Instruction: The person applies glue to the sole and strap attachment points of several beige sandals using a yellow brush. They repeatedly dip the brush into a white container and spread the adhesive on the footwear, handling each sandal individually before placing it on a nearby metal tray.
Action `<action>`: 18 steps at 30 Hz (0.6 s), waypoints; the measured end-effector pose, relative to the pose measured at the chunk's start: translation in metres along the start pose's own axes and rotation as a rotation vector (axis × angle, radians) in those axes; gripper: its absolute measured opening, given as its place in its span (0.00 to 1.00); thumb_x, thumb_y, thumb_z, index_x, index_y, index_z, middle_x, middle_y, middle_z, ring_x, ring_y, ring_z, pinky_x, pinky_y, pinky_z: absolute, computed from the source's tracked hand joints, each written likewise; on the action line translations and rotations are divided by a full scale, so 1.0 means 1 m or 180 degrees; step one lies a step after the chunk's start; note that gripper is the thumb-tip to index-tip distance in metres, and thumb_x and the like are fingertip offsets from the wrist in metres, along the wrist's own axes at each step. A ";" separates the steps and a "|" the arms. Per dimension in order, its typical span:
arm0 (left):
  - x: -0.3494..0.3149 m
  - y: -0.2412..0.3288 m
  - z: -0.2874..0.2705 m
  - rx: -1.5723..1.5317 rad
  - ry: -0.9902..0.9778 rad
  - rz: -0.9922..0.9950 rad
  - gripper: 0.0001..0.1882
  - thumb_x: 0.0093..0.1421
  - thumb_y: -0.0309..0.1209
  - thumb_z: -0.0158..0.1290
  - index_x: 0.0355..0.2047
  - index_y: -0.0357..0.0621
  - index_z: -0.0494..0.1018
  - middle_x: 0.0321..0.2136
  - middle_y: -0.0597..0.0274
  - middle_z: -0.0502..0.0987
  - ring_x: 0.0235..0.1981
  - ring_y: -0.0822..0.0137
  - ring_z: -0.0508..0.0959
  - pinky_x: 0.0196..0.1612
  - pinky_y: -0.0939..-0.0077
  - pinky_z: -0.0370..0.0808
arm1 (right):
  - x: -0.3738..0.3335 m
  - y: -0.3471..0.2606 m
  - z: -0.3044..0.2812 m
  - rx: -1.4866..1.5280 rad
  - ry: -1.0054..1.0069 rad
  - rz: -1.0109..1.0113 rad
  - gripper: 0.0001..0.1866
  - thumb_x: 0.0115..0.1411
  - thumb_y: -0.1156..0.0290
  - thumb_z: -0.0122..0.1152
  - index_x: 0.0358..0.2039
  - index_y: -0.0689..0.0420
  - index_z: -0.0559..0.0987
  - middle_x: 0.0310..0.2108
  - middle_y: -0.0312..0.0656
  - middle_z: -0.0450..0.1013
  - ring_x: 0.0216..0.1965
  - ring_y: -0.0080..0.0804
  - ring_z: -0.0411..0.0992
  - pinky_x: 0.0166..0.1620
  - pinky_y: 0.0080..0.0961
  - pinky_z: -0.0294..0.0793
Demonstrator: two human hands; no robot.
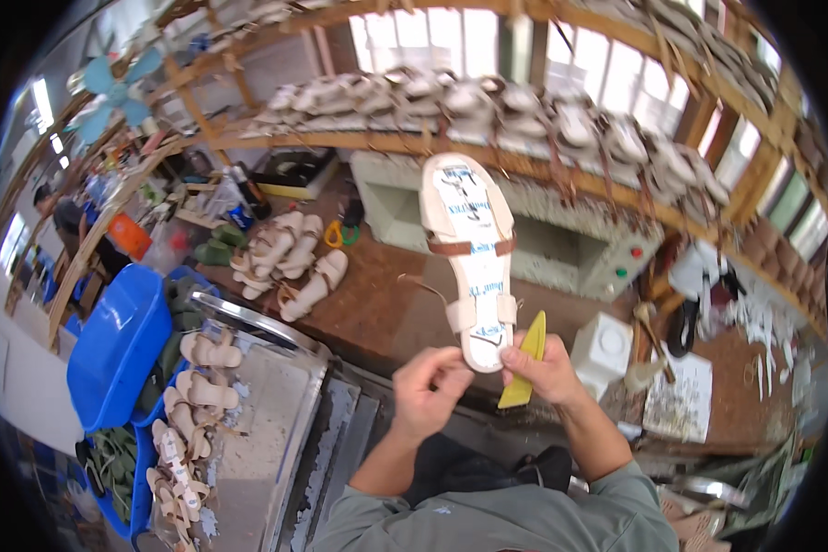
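Observation:
A beige sandal [477, 258] is held up in front of me, toe pointing away. It has a white printed insole lining, a brown band across the middle and a pale strap nearer the heel, with a thin strap sticking out to the left. My right hand [545, 370] grips the sandal at the heel, thumb on the insole. The same hand also holds a flat, pointed yellow-green piece [524, 363] against its fingers. Curled at the left side of the heel is my left hand [428, 391]. Its fingertips are pinched together, and whatever they hold is too small to see.
Paired sandals [285, 253] lie on the brown workbench [377, 294]. A pale metal machine [561, 244] with an opening stands behind; a shelf above carries several shoes [469, 101]. Blue bins [120, 350] and more sandals [202, 391] on a metal surface are left. Papers [681, 396] lie right.

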State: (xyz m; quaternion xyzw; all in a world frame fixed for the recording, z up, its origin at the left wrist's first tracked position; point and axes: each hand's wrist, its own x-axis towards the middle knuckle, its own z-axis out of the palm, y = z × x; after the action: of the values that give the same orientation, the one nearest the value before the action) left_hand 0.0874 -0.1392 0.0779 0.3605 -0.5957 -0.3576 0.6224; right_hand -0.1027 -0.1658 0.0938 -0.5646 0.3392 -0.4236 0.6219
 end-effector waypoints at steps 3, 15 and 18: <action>0.033 0.022 -0.003 -0.0967 0.0125 -0.0835 0.13 0.60 0.28 0.49 0.43 0.33 0.69 0.30 0.64 0.75 0.31 0.79 0.72 0.31 0.86 0.69 | 0.034 -0.042 0.017 -0.0123 0.0004 0.0002 0.10 0.59 0.67 0.55 0.24 0.58 0.75 0.20 0.32 0.71 0.23 0.15 0.67 0.26 0.14 0.65; 0.221 0.135 -0.182 -0.1444 0.1407 0.0008 0.11 0.59 0.29 0.45 0.36 0.32 0.68 0.23 0.58 0.73 0.20 0.71 0.73 0.23 0.79 0.71 | 0.150 -0.162 0.078 -0.1062 -0.0039 -0.0416 0.07 0.55 0.71 0.59 0.25 0.62 0.75 0.19 0.33 0.70 0.22 0.18 0.68 0.26 0.16 0.67; 0.318 0.159 -0.266 -0.1202 0.1347 0.0384 0.10 0.57 0.29 0.45 0.30 0.33 0.70 0.21 0.58 0.73 0.17 0.70 0.72 0.21 0.78 0.71 | 0.146 -0.159 0.060 -0.0800 0.0795 -0.0552 0.04 0.55 0.73 0.57 0.28 0.60 0.73 0.19 0.33 0.68 0.21 0.18 0.66 0.25 0.15 0.66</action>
State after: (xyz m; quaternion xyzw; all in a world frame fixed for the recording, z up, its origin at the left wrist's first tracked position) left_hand 0.3666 -0.3341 0.3621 0.2687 -0.3958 -0.3413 0.8091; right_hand -0.0120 -0.2740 0.2671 -0.6078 0.4141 -0.4967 0.4608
